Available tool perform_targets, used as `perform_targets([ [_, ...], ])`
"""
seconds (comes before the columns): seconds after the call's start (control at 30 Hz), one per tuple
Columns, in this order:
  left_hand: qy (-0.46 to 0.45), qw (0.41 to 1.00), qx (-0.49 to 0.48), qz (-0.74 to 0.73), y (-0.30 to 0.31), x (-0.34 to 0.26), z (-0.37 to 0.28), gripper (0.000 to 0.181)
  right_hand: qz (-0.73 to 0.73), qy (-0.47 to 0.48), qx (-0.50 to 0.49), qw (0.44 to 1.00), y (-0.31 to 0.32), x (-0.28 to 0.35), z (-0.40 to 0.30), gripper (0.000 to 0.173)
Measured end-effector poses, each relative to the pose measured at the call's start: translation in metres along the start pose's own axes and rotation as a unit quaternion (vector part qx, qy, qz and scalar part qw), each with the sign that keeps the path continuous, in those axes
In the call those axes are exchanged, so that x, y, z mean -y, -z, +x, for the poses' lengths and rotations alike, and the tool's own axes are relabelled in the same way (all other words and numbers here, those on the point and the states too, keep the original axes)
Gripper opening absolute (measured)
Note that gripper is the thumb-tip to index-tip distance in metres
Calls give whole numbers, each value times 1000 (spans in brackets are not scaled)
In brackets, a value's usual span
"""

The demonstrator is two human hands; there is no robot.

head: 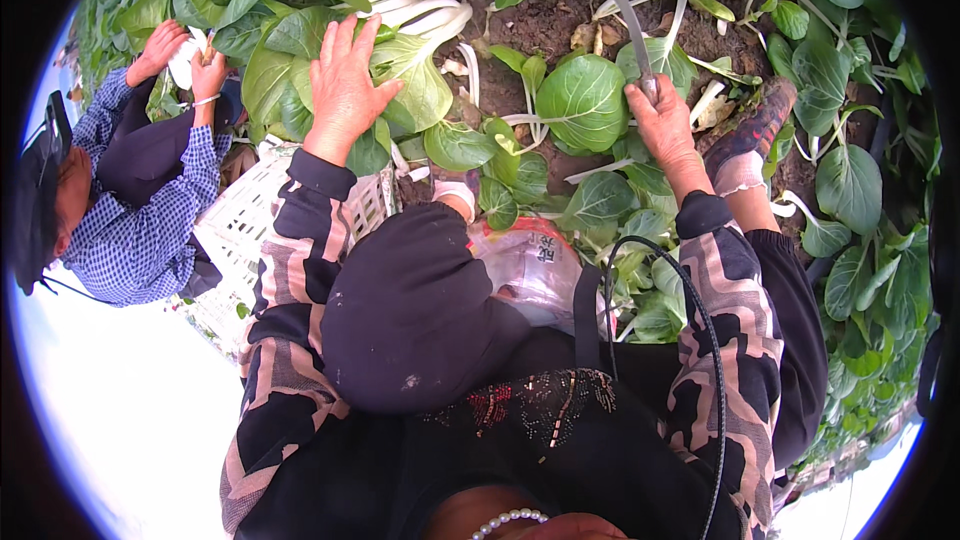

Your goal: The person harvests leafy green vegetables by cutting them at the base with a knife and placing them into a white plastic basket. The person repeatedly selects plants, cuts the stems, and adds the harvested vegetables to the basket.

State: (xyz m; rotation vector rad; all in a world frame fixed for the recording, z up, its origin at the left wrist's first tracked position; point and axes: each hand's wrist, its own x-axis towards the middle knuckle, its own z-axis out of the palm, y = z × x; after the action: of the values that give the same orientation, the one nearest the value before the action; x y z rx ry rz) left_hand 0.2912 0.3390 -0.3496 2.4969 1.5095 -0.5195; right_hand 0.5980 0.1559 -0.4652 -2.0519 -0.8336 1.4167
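My left hand [346,79] rests with fingers spread on the green leaves of a bok choy pile [281,67]. White bok choy stalks [431,11] lie just beyond its fingertips. In my right hand [661,116] is the handle of a sickle-like knife; its curved metal blade [634,26] points away from me, above the soil. Next to that hand, a broad round bok choy leaf [583,103] spreads over the ground. Part of the knife's handle is hidden in my fist.
A white plastic crate [244,214] stands at my left, partly behind my arm. Beyond it a co-worker [142,225] in a checked shirt crouches, holding something white. A clear printed plastic bag [532,262] lies between my legs. Loose leaves litter the soil [559,7]; bok choy plants [847,187] grow at right.
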Motion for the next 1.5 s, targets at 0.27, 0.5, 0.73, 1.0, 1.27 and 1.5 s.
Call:
perform_targets([
  [0.27, -34, 997, -71, -17, -15, 6, -15, 65, -208, 70, 147, 964, -59, 72, 27, 35],
  [0.5, -36, 992, -71, -95, -13, 19, -21, 49, -274, 75, 251, 925, -83, 86, 86, 49],
  [0.73, 68, 893, -112, -430, 4, 35, -9, 55, -302, 61, 198, 931, -60, 82, 65, 44],
  [1.0, 99, 795, -142, -582, 2, 33, -3, 60, -336, 148, 122, 922, -75, 78, 37, 33],
  [1.27, 14, 959, -217, -184, 13, 12, -13, 34, -155, 59, 81, 983, -80, 61, 20, 41],
  [1.5, -85, 985, -83, -122, 22, -29, -23, 42, -263, 61, 189, 944, -96, 88, 53, 46],
])
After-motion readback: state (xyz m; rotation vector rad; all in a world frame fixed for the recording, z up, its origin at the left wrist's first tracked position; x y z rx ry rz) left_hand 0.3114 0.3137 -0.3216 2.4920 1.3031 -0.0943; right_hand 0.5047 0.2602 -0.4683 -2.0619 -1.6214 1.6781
